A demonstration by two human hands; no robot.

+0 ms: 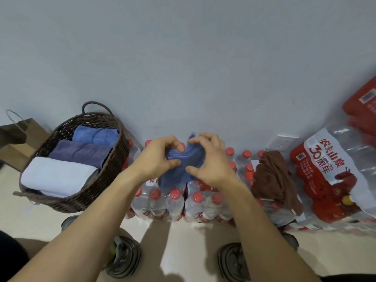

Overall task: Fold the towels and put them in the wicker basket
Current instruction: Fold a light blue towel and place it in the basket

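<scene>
Two bare hands meet over the middle of the scene, bunching a blue towel point(184, 165) between them. The left hand point(157, 159) has its fingers and thumb curled round the towel's left side, and the right hand point(209, 159) pinches its right side, so the cloth hangs crumpled above shrink-wrapped packs of water bottles point(177, 202) that stand on the floor against the far wall. The grip looks like a gathering hold, probably to find the towel's edges before a fold is made; no clean fold shows yet. To the left, just beside the bottles, sits the wicker basket point(97, 192), tilted slightly toward the viewer. Inside it lie three folded towels side by side: a white towel point(59, 176) nearest, a purple towel point(79, 152) in the middle, and a light blue towel point(95, 135) farthest. The basket looks nearly full, with little open room left, perhaps only on top of these. A brown towel point(272, 178) lies unfolded on the bottles to the right, waiting its turn. Farther right stands a red and clear wrapped case of bottles point(329, 180). A brown paper bag point(18, 143) sits left of the basket. The path from hands to basket looks open, a short move leftward over its rim.
</scene>
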